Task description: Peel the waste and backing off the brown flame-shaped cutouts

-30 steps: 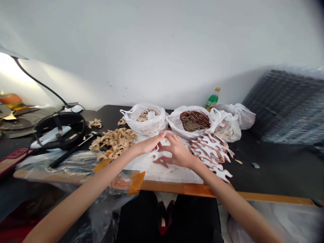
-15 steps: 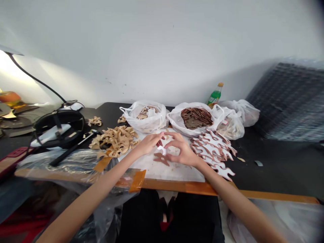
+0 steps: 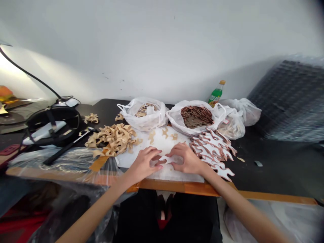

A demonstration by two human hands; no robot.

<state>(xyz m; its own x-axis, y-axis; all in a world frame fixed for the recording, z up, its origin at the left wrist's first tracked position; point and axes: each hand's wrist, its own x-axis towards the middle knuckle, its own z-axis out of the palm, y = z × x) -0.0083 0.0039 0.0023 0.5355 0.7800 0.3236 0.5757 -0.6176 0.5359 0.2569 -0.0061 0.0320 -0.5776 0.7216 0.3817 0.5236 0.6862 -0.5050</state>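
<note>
Both hands, left (image 3: 143, 163) & right (image 3: 186, 158), press white cutout (image 3: 169, 158) flat.

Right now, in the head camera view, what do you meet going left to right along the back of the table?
Black lamp base → tan cutout pile → bag of tan pieces → bag of brown pieces → green bottle → white bags → dark wrapped stack.

Glossy thin plastic bags (image 3: 146, 118); matt black tabletop (image 3: 273, 162); tan matt cutouts (image 3: 113, 136), paper-like.
</note>
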